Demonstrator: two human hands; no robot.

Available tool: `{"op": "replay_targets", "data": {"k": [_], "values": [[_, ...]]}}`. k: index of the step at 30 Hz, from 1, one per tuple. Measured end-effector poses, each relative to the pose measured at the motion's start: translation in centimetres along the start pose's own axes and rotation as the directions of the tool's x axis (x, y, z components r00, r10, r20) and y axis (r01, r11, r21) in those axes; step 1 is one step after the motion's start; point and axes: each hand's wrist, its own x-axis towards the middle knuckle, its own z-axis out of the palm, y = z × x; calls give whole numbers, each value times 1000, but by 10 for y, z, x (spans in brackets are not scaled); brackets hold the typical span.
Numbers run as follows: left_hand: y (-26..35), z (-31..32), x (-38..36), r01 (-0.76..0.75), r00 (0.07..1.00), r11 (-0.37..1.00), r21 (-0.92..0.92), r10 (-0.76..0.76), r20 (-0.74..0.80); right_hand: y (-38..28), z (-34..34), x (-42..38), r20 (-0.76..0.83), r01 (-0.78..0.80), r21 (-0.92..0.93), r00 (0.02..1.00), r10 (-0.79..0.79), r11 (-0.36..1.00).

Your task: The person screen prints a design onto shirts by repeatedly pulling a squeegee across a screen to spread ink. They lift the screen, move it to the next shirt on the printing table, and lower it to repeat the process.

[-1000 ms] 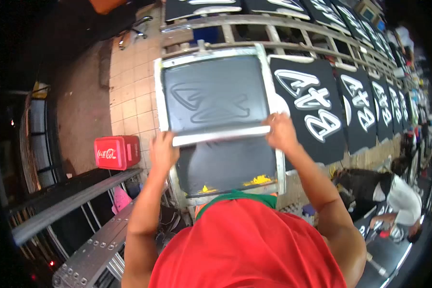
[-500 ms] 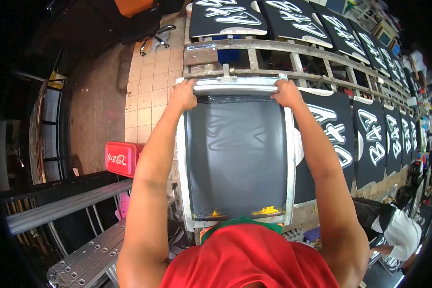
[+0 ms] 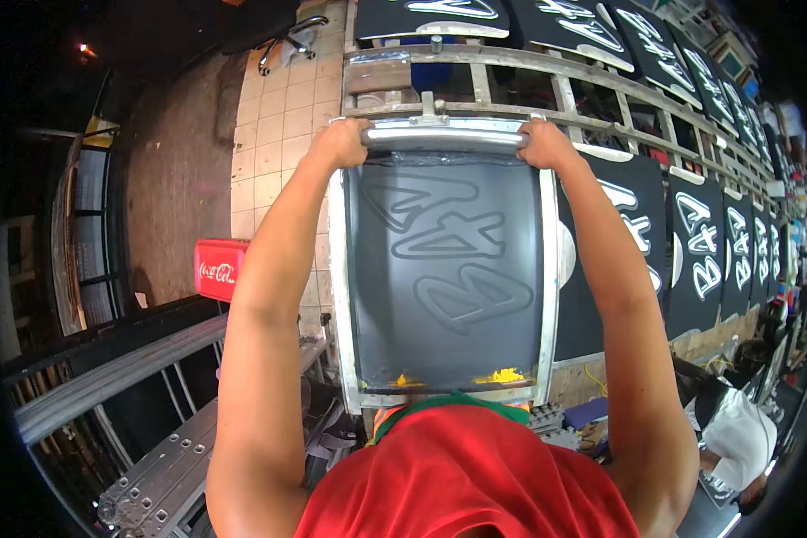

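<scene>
A screen-printing frame [image 3: 548, 269] with pale rails lies flat in front of me. Outlined letters show through its dark mesh [image 3: 381, 332], and yellow smears [image 3: 502, 376] mark its near end. Across the far end lies a squeegee [image 3: 444, 137] with a long silvery metal handle. My left hand [image 3: 341, 143] is closed around its left end, and my right hand [image 3: 547, 145] is closed around its right end. Dark wet ink [image 3: 439, 159] gathers along the near side of the squeegee. Its blade is hidden.
Black printed panels [image 3: 695, 233] with white lettering line the right side and the far side beyond a wooden rack [image 3: 511, 109]. A red Coca-Cola box [image 3: 218, 269] and a metal ladder [image 3: 152, 475] are at left. Another person in a white shirt [image 3: 738, 439] is at lower right.
The letters in the mesh, faint and partial before, now show clearly. My view has tilted, so the frame and both hands sit higher in it. Both hands keep hold of the squeegee.
</scene>
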Motion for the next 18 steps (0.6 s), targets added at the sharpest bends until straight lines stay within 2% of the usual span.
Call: {"op": "replay_targets", "data": {"k": [2, 4, 5, 7, 11, 13, 14, 15, 18], "values": [[4, -4, 3, 6, 1000, 1000, 5, -6, 18, -2, -4, 2, 57, 10, -37, 998, -7, 999], [10, -10, 4, 64, 990, 995, 79, -73, 122, 3, 1, 12, 106, 0, -71, 994, 7, 997], [8, -6, 6, 66, 990, 995, 80, -75, 121, 6, 3, 17, 150, -7, -108, 988, 24, 994], [-1, 10, 13, 43, 999, 993, 107, -45, 16, -5, -2, 13, 158, -24, -124, 986, 44, 992], [5, 21, -13, 21, 998, 981, 195, -32, 52, -17, 0, -24, 172, -82, -137, 979, 105, 987], [17, 25, -56, -14, 998, 983, 183, 2, 62, -24, 11, -60, 125, -77, -134, 988, 93, 988], [18, 35, -82, -40, 999, 993, 112, 39, 12, -32, 16, -87, 107, -133, -53, 985, 138, 990], [19, 47, -110, -71, 997, 997, 38, 73, -35, -35, 29, -115, 93, -108, -39, 989, 111, 993], [36, 79, -204, -93, 995, 995, 46, 95, -32, -50, 69, -219, -42, 8, 22, 999, -7, 1000]]}}
